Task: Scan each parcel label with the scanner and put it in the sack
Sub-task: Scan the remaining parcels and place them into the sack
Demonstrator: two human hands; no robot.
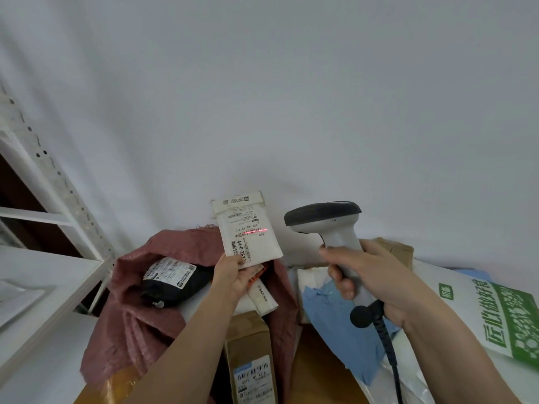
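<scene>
**Inspector A:** Nearest, at 6 o'clock, a brown carton (250, 357) stands on end in the mouth of the reddish woven sack (140, 313); its label shows barcodes and what looks like "A216". What of the hands?

**Inspector B:** The right hand (376, 284), at 4 o'clock, is clenched round the grip of the grey scanner (326, 225), index finger forward at the trigger; its black cable drops away below. The left hand (233, 272) pinches the lower corner of a white padded mailer (248, 228), held upright just above the sack, centre frame.

**Inspector A:** Handling?

**Inspector B:** Judged light and soft, somewhat floppy; a corner pinch appears sufficient. Not fragile by the look of it. The red scan line lies across the label's barcode.

**Inspector A:** Legible text?

**Inspector B:** "44-6-261" in large figures, and "S02 A02-12 015" above. The rest is too small.

**Inspector A:** Farther?

**Inspector B:** A black parcel (172, 281) with a white label lies in the sack at 9 o'clock. At 3 o'clock, a white bag (478, 313) with green Chinese printing.
</scene>
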